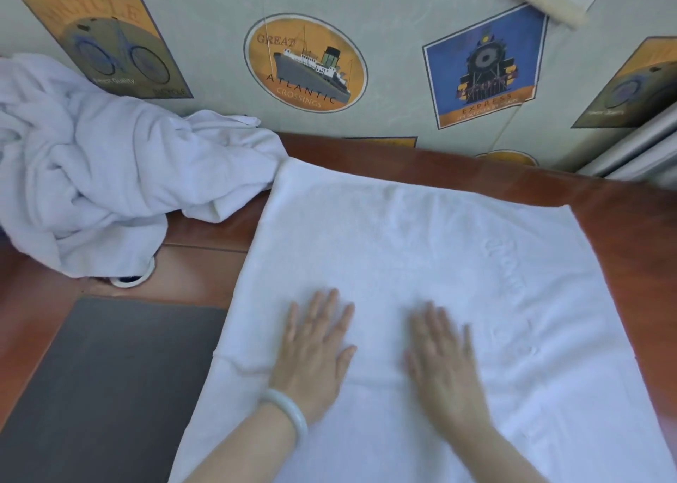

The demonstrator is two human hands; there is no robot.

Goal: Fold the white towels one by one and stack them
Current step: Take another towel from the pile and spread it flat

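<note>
Both hands, left hand (pixel 315 350) and right hand (pixel 445 365), press flat, fingers spread, on the fluffy white towel (pixel 421 248) (faintly embossed lettering), mid-frame.

The spread towel (pixel 421 248) is plain white with faint tone-on-tone raised lettering, the crumpled towel pile (pixel 91 175) is white with a bluish cast, and the bangle (pixel 289 409) is a pale, milky green. The table (pixel 630 233) is glossy reddish-brown, and the mat (pixel 110 391) on it is flat dark grey. The wallpaper (pixel 205 13) is pale grey-green, printed with an orange oval badge (pixel 306 63) showing a grey ship, a blue train emblem (pixel 483 68) with an orange band, and an orange-and-olive bicycle panel (pixel 106 39).
</note>
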